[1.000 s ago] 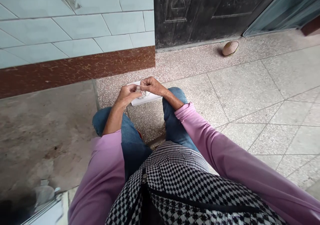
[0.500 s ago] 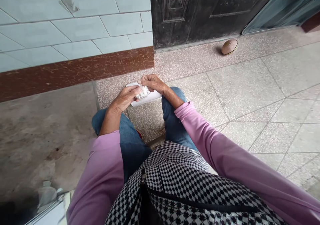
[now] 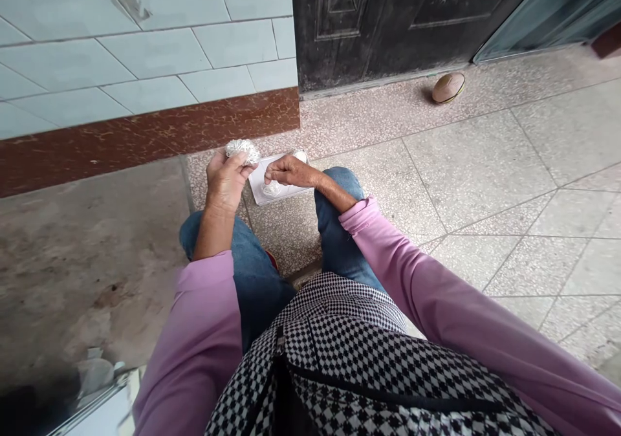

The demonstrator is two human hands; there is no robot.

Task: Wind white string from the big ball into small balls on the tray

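My left hand [image 3: 224,180] is raised above my left knee, its fingers closed round a small crumpled silvery wad [image 3: 242,149]. My right hand [image 3: 290,172] rests over my right knee, with finger and thumb pinched on a small whitish piece [image 3: 272,188]. That piece lies on or just above a white rectangular tray [image 3: 286,193] on the floor between my knees. I cannot make out what the whitish piece is.
I sit on a speckled stone floor [image 3: 485,184] in blue jeans, pink sleeves and a checked apron. A tiled wall with a red-brown skirting [image 3: 145,138] runs on the left. A dark door [image 3: 388,15] stands ahead, with a brown oval object [image 3: 447,87] at its foot.
Both hands were together over the tray, working the silvery wad. My left hand has lifted the wad up and to the left, while my right hand has stayed low over the tray.
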